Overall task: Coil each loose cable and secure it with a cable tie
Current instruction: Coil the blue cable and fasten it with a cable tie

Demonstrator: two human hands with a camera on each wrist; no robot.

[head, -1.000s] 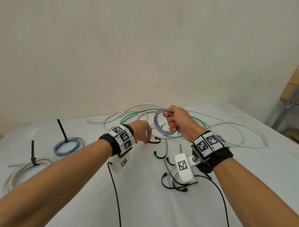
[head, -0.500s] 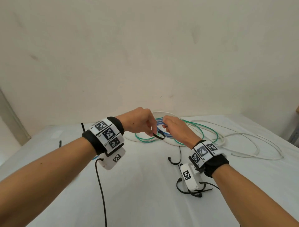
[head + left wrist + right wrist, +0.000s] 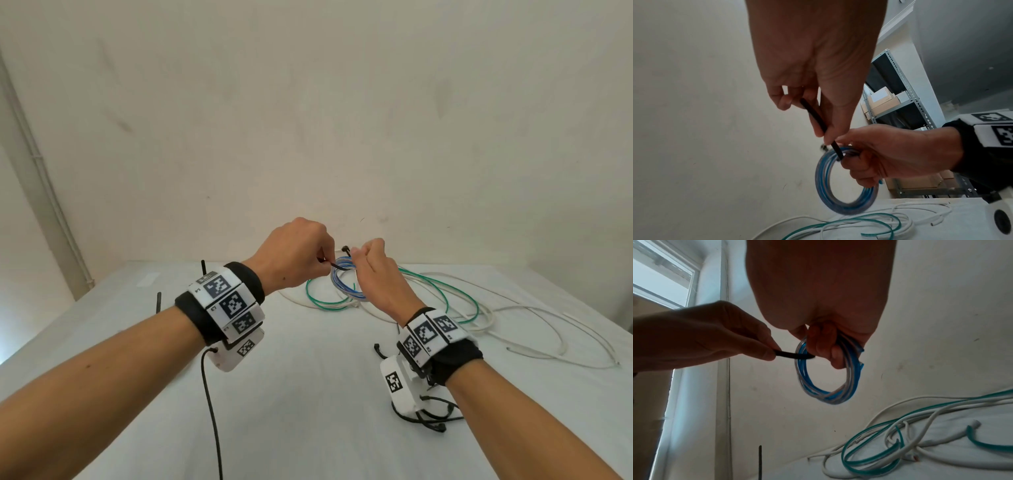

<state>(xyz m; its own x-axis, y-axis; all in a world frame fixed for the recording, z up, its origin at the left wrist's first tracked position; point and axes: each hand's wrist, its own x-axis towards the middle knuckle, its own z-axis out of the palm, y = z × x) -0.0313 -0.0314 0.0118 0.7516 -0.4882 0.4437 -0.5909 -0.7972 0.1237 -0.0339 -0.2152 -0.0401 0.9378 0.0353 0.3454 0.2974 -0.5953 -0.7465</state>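
My right hand (image 3: pixel 368 263) grips a small coil of blue and clear cable (image 3: pixel 342 286) by its top and holds it upright above the table; the coil (image 3: pixel 826 374) hangs round its curled fingers. My left hand (image 3: pixel 320 255) pinches a black cable tie (image 3: pixel 820 128) between thumb and forefinger. The tie's (image 3: pixel 793 355) free end reaches the coil's (image 3: pixel 846 185) upper left rim, next to the right hand's fingers (image 3: pixel 861 165). Behind lie a loose green cable (image 3: pixel 442 291) and loose white cables (image 3: pixel 534 329).
More black cable ties (image 3: pixel 428 409) lie on the white table (image 3: pixel 308 394) under my right wrist. Two upright black tie tails (image 3: pixel 158 302) stick up at the left behind my left wrist. A metal shelf with cardboard boxes (image 3: pixel 898 100) stands to the right.
Both hands have risen from the table and come together. The left hand picked up a black tie and brought its end to the coil held by the right hand.
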